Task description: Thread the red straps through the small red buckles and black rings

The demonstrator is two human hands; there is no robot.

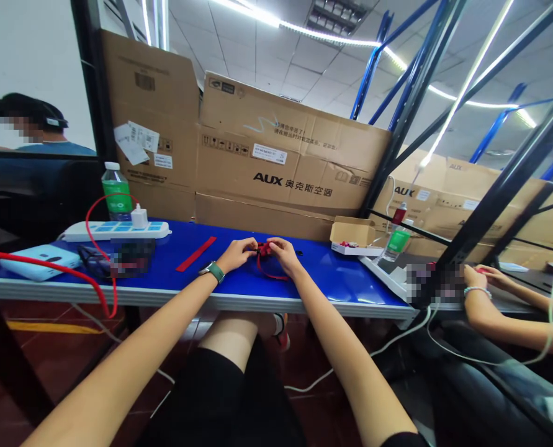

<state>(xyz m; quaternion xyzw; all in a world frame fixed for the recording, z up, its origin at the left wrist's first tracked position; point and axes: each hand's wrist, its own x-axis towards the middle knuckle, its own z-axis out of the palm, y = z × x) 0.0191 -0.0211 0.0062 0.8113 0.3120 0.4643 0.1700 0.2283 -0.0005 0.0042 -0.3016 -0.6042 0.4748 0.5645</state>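
Observation:
My left hand, with a green-banded watch at the wrist, is closed in a pinch at the dark end of a small bundle of red strap with black parts. From the other side, the fingers of my right hand are closed on the red part of the same bundle. A thin red length loops down from it onto the blue table. Just beyond my right hand lies a small black piece. A flat red strip lies left of my left hand. My fingers hide the bundle's details.
Left: a white power strip, green-labelled bottle, light-blue box and red cable. A small open carton stands back right. Cardboard panels wall the back. A co-worker's hands work at far right.

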